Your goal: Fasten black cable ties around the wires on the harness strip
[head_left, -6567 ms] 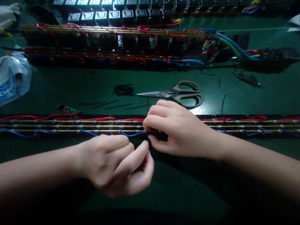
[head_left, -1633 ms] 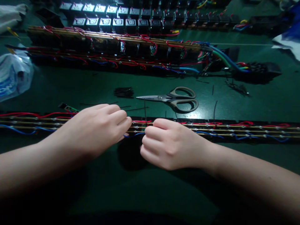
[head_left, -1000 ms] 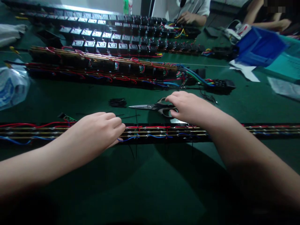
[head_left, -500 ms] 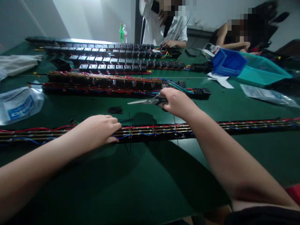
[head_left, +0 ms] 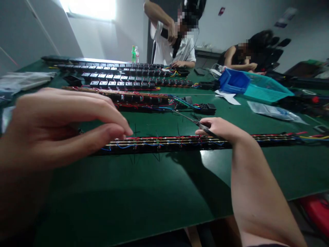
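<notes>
A wide green bench [head_left: 115, 199] spans much of the room, its smooth top slightly glossy, a patch of reflected light and a long shadow lying across its near half. Past the bench's far edge rises a pale wall [head_left: 123, 34], topped by a glaring white light [head_left: 89, 8], too washed out to tell as window or lamp. Left of the bench stands a grey panel [head_left: 31, 31]. Beyond the bench's far right side, a dimmer grey wall [head_left: 244, 17] bears a small red sign [head_left: 221, 11] and some papers [head_left: 286, 17]. By the bench's near right edge is a red stool [head_left: 317, 214], partly cut off
</notes>
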The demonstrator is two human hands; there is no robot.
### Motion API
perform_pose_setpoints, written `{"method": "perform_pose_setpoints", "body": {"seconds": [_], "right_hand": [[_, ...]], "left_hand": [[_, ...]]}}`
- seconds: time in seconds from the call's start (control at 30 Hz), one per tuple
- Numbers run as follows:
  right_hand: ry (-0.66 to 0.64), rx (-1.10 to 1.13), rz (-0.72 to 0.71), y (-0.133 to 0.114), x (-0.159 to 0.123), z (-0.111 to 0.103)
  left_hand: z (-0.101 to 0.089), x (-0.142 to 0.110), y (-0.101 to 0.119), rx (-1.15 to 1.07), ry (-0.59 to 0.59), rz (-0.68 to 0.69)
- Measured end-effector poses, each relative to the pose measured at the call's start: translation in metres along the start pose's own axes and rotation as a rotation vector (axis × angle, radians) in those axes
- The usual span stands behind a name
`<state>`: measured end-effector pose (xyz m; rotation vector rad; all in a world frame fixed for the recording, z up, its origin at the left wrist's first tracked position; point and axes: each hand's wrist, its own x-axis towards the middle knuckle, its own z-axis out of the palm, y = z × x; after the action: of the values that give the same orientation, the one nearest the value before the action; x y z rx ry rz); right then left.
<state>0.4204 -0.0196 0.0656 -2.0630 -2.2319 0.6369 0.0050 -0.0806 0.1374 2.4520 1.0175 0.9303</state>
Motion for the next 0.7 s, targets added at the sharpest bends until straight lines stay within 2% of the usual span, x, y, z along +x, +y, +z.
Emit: {"method": "perform_pose_setpoints", "body": {"seconds": [0.03,0.07,0.13,0.27,0.37,0.5,0.7], "right_hand": [[-0.060,-0.011,0.009,0.001,-0.002,-0.003],[-0.120,-0.024,0.017,0.002,-0.003,-0.008],[-0.235,-0.048,0.024,0.004,-0.004,-0.017],[-0.424,-0.069,0.014,0.009,-0.004,-0.035],[-0.514,-0.065,0.020,0.011,-0.002,-0.043],[-0.562,-0.082,0.047,0.011,0.003,-0.047],[-0.569,-0.129,0.043,0.018,0.007,-0.053]], "left_hand": [[0.011,0.008,0.002,-0.061,-0.021,0.037],[0.026,0.019,0.001,-0.088,-0.060,0.005],[0.065,0.045,-0.011,-0.081,-0.220,-0.164],[0.146,0.098,-0.040,-0.060,-0.345,-0.367],[0.185,0.120,-0.049,-0.126,-0.451,-0.438],[0.210,0.128,-0.050,-0.215,-0.541,-0.456],[0.224,0.124,-0.057,-0.265,-0.534,-0.438]]}}
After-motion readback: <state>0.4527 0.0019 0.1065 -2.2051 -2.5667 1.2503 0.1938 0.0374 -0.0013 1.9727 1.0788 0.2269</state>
